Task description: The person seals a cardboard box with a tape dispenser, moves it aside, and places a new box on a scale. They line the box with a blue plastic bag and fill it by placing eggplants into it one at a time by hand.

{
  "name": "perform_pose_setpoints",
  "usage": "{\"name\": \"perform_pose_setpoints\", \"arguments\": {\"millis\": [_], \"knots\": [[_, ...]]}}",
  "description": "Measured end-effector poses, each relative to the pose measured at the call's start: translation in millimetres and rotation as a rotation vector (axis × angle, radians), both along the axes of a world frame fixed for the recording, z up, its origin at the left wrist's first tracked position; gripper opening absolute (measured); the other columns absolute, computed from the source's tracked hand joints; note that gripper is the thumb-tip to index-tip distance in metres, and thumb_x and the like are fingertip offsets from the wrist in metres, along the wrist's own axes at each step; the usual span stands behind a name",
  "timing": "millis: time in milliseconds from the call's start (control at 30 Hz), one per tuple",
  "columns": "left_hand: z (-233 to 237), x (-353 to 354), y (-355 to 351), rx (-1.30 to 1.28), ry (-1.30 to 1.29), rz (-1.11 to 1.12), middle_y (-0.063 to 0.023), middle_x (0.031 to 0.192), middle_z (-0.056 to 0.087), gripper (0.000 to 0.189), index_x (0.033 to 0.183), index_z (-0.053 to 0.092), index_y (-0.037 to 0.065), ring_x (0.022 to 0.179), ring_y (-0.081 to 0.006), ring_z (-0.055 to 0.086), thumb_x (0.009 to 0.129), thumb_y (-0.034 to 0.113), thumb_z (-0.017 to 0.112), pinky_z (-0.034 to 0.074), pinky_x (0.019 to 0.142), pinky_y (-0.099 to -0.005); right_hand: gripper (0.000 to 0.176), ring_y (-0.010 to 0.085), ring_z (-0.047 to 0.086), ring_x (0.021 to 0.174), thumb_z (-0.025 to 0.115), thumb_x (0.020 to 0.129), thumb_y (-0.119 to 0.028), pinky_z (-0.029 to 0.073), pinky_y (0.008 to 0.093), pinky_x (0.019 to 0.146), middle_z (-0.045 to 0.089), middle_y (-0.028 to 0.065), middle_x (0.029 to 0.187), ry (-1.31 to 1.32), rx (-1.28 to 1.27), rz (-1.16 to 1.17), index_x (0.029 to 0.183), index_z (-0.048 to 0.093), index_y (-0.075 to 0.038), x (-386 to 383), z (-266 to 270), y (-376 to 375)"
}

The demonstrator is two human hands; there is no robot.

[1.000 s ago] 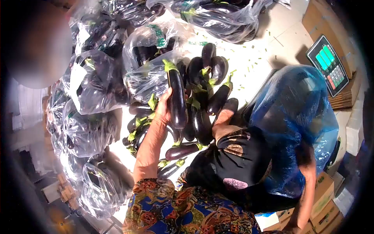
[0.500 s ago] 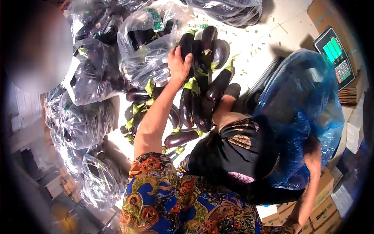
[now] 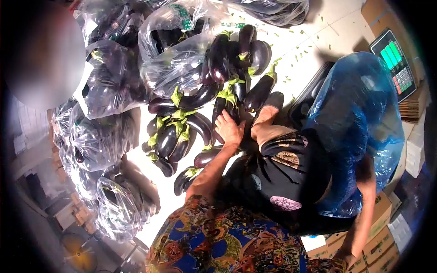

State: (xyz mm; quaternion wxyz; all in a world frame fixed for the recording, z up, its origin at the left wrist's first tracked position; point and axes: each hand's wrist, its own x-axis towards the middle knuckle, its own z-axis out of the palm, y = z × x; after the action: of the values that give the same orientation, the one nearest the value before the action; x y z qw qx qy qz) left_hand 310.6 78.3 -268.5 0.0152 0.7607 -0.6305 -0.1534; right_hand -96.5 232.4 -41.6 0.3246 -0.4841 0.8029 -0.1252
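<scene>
Pale floor (image 3: 314,27) below, flecked with green stem scraps and crowded in the upper left of the frame with clear bags (image 3: 114,82) already stuffed with eggplants. Looked down on loose eggplants (image 3: 236,59) heaped bare from the top middle to the lower middle, touching one another, green caps pointing every way. Laid left hand (image 3: 230,129) on the heap at mid-frame, fingers (image 3: 223,119) draped over one dark eggplant (image 3: 219,107), just beside a shoe (image 3: 271,102); could not tell whether closed round it or only resting. Had right hand (image 3: 347,258) low at the lower right edge by cardboard boxes (image 3: 378,248), mostly cut off, so could not tell spread or closed. Saw a blue bag (image 3: 359,104) bulging at the right, next to a scale display (image 3: 395,63) in the upper right corner, contents hidden. Judged, from how things lay, a good share already bagged and a fair heap left loose on the floor.
</scene>
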Motion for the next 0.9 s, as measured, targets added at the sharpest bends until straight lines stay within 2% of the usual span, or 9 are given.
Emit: {"name": "perform_pose_setpoints", "arguments": {"millis": [133,167,233,267,333,400,533,800,900], "knots": [[-8.6,15.8,2.5,-0.056,0.187,-0.058,-0.0183,0.106,0.048,0.078,0.126,0.04,0.001,0.101,-0.0407,0.046,0.063,0.027,0.079,0.043,0.084,-0.0493,0.038,0.0384,0.051,0.11,0.058,0.084,-0.004,0.038,0.0386,0.099,0.057,0.0212,0.119,0.013,-0.036,0.129,0.122,0.054,-0.002,-5.3,-6.0,1.1],[-7.8,22.7,4.1,-0.142,0.321,-0.064,-0.0165,0.105,0.051,0.07,0.123,0.043,0.0,0.101,-0.0358,0.05,0.065,0.019,0.077,0.045,0.087,-0.0441,0.038,0.0388,0.051,0.109,0.058,0.085,-0.004,0.038,0.0391,0.098,0.057,0.0212,0.118,-0.033,-0.002,0.127,0.122,0.054,-0.003,2.3,2.9,-5.4],[-13.9,48.5,-0.8,0.067,1.107,0.053,-0.012,0.107,0.056,0.061,0.121,0.046,0.001,0.102,-0.0268,0.054,0.068,0.012,0.075,0.044,0.091,-0.0362,0.039,0.0394,0.051,0.109,0.057,0.084,-0.003,0.039,0.0404,0.098,0.057,0.0219,0.118,-0.004,0.044,0.119,0.123,0.054,-0.003,17.0,26.9,-20.0],[30.2,47.6,-11.2,0.247,1.259,0.181,-0.0074,0.111,0.058,0.057,0.123,0.048,0.001,0.101,-0.0201,0.055,0.071,0.005,0.073,0.043,0.092,-0.0314,0.04,0.0396,0.051,0.109,0.056,0.084,-0.002,0.038,0.0409,0.098,0.056,0.0222,0.119,0.019,0.043,0.116,0.123,0.054,-0.003,18.0,27.8,-20.9],[57.7,57.1,-25.7,0.367,1.368,0.37,-0.0067,0.113,0.058,0.062,0.127,0.049,0.002,0.103,-0.0202,0.055,0.07,-0.001,0.072,0.043,0.094,-0.0331,0.042,0.04,0.05,0.11,0.055,0.083,-0.001,0.038,0.0416,0.099,0.055,0.0228,0.121,0.071,0.024,0.103,0.125,0.053,-0.003,15.4,23.6,-15.2],[68.6,62.0,-36.2,0.313,1.565,0.358,-0.0077,0.111,0.06,0.06,0.127,0.049,0.003,0.104,-0.0204,0.056,0.071,-0.002,0.071,0.043,0.095,-0.0354,0.045,0.04,0.049,0.112,0.055,0.082,0.0,0.037,0.042,0.1,0.053,0.0231,0.123,0.107,-0.021,0.101,0.126,0.051,-0.002,5.6,13.9,-4.0],[72.0,79.1,-57.4,0.365,1.714,0.377,-0.0121,0.11,0.063,0.046,0.118,0.056,0.003,0.103,-0.0274,0.06,0.074,0.004,0.07,0.047,0.094,-0.0412,0.049,0.0392,0.048,0.114,0.055,0.081,0.0,0.035,0.0423,0.103,0.052,0.023,0.127,0.164,0.003,0.131,0.129,0.049,-0.001,-5.3,6.4,6.2],[72.0,96.1,-89.4,0.22,1.622,0.475,-0.0025,0.102,0.059,0.055,0.123,0.051,0.011,0.091,-0.0195,0.058,0.073,0.0,0.071,0.049,0.083,-0.0379,0.046,0.0369,0.052,0.111,0.053,0.077,0.0,0.039,0.0415,0.099,0.057,0.0227,0.121,0.112,-0.058,0.069,0.123,0.055,0.001,6.6,19.6,-16.5],[133.5,74.3,-94.4,0.085,1.492,0.446,-0.008,0.105,0.059,0.061,0.125,0.048,0.004,0.096,-0.0224,0.058,0.069,0.009,0.073,0.049,0.087,-0.0383,0.039,0.0359,0.059,0.1,0.054,0.076,0.0,0.045,0.0379,0.091,0.063,0.0214,0.111,0.127,-0.255,0.011,0.115,0.06,0.001,9.1,37.5,-24.5]]}}
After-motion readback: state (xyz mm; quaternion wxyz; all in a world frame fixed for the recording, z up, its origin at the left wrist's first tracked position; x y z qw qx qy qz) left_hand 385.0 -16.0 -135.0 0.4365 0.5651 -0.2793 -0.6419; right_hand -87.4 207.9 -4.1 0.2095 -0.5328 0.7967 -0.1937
